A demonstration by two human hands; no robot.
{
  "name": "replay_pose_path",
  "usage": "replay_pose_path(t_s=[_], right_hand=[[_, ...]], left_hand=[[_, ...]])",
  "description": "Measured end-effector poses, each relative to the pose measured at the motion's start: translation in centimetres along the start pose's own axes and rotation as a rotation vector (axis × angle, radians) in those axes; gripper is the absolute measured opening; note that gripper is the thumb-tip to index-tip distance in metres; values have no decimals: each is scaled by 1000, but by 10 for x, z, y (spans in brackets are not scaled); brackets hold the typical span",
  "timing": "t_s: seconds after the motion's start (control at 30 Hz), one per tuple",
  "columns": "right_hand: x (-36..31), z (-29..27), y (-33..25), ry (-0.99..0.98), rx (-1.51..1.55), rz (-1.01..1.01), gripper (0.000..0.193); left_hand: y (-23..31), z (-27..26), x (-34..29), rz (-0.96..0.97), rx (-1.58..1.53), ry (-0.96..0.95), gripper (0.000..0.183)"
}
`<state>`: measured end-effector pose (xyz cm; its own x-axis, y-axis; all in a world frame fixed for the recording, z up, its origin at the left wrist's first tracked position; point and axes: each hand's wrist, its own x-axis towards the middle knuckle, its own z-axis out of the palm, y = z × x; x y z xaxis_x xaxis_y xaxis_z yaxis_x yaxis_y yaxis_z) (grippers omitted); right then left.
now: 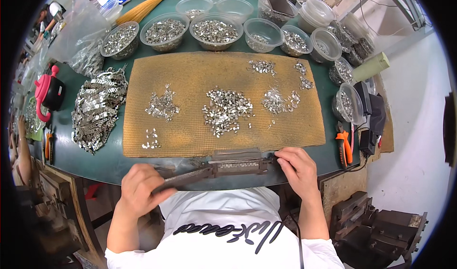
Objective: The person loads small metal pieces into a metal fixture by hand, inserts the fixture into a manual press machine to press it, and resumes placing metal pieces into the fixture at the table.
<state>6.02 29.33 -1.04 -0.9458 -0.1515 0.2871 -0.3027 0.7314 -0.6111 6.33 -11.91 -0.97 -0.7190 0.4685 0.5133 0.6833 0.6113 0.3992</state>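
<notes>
At the table's front edge sits a dark metal jig [239, 166] with a row of small metal pieces in its slot. A long dark bar [186, 178] slants from its left end toward me. My left hand [142, 188] is closed around the outer end of that bar. At the jig's right end, my right hand [297, 170] has thumb and forefinger close together by a small dark part; whether anything is between them is hidden. Just beyond the jig, a tan textured mat [185, 74] bears a large pile of small silver metal pieces [227, 111] and several smaller heaps.
Clear plastic tubs [215, 31] of metal pieces line the far side. Linked metal strips [99, 109] lie left of the mat, near a pink-and-black teapot-shaped container [49, 94]. Orange-handled pliers [343, 147] lie at right. A straw brush [143, 8] and a phone [278, 1] are farther back.
</notes>
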Motion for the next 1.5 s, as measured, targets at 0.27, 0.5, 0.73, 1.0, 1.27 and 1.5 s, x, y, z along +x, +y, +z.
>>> replay_pose_path(t_s=[0.27, 0.5, 0.73, 1.0, 1.27, 1.5], right_hand=[[-1, -9, 1, -107, -156, -21, 30], [-2, -6, -1, -102, -199, -38, 32], [-3, -12, 2, -87, -144, -125, 27], [2, -5, -16, -143, 67, -169, 19], [-13, -20, -18, -511, 366, 255, 47], [-15, -16, -5, -605, 318, 272, 64]], left_hand=[[45, 49, 57, 235, -316, 66, 41], [71, 108, 103, 207, -116, -118, 48], [56, 95, 87, 120, -92, -133, 52], [41, 70, 49, -84, 36, -61, 46], [43, 67, 37, -79, -141, -112, 46], [43, 78, 41, -21, -157, -83, 43]])
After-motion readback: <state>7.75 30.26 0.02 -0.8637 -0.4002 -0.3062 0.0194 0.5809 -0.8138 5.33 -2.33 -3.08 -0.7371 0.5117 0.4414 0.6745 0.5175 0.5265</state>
